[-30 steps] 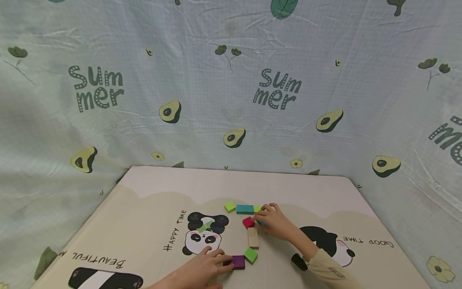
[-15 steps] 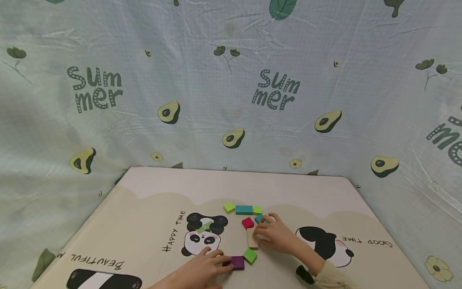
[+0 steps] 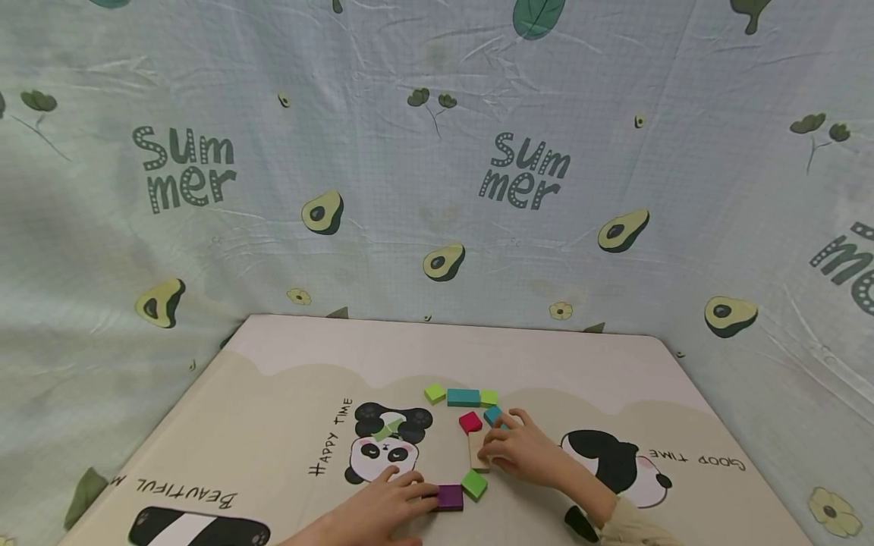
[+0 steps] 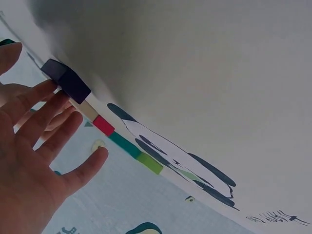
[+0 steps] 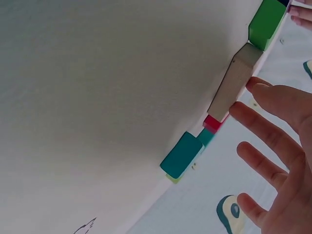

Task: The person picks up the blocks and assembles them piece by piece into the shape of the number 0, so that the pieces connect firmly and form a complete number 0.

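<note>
Purple rectangular block (image 3: 450, 497) lies, in the head view, on the beige printed surface (image 3: 273, 425), at the fingertips of the left hand (image 3: 382, 506). The right hand (image 3: 531, 453) touches a pale wooden rectangular block (image 3: 475, 440), placed between a red block (image 3: 470, 422) and a green block (image 3: 474, 485). In the left wrist view, the left fingers (image 4: 46, 116) are nearly straight and spread, two touching the purple block. In the right wrist view, the right fingers (image 5: 267, 130) are also apart, two at the wooden block's side.

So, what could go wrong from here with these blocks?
Possibly three things. The right hand is at the wooden block, whose far end sits close to the red block, so a push could shift both. Its fingers are also right by a blue block and might knock it. The left hand is at the purple block; a nudge could drive that into the green block.
</note>
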Tool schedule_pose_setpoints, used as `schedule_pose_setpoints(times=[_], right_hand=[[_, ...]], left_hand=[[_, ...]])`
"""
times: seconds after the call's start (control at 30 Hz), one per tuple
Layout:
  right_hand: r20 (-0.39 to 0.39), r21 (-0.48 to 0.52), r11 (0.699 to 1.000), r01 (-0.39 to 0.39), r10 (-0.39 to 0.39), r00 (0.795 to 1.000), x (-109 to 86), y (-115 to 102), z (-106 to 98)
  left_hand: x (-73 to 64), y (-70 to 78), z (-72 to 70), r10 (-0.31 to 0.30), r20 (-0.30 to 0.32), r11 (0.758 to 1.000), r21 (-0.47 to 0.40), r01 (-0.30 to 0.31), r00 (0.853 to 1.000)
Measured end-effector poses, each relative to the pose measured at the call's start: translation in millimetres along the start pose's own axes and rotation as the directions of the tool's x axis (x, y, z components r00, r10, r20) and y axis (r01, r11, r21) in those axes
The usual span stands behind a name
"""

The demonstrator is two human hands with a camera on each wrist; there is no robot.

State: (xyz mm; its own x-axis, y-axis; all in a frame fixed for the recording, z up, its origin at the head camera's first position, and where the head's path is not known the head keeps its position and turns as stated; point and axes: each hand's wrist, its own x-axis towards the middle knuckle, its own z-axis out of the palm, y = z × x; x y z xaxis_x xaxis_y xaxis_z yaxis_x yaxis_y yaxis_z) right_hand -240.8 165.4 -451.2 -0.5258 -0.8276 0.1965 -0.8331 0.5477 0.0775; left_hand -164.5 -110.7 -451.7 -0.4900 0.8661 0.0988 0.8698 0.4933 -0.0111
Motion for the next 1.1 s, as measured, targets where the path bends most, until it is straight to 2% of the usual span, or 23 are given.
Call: schedule_pose_setpoints(times=[0.23, 0.6, 0.77, 0.97, 1.1], right_hand=[[-0.010, -0.033, 0.999, 0.038, -0.038, 0.999, -1.9, -0.7, 2.4], [-0.010, -0.023, 0.998, 0.062, -0.062, 0.998, -3.4, 0.0, 1.1], [-0.012, -0.020, 0.998, 0.061, -0.061, 0.998, -5.8, 0.8, 1.8], [0.010, -0.021, 0.999, 0.049, -0.049, 0.999, -9.6, -0.1, 3.2], [0.017, -0.029, 0.999, 0.044, -0.044, 0.999, -11.8, -0.5, 3.7]], left_hand=[[2.5, -1.2, -1.1, -0.043, 0.051, 0.996, -0.081, 0.047, 0.998], [2.5, -2.1, -3.6, -0.035, 0.052, 0.998, -0.057, 0.038, 0.998], [4.0, -5.0, -5.1, -0.001, 0.019, 0.999, -0.039, 0.001, 1.000], [7.6, -10.5, -7.0, 0.043, -0.051, 0.999, -0.001, -0.043, 0.998], [11.3, -15.4, -8.1, 0.050, -0.093, 0.998, 0.036, -0.047, 0.994]])
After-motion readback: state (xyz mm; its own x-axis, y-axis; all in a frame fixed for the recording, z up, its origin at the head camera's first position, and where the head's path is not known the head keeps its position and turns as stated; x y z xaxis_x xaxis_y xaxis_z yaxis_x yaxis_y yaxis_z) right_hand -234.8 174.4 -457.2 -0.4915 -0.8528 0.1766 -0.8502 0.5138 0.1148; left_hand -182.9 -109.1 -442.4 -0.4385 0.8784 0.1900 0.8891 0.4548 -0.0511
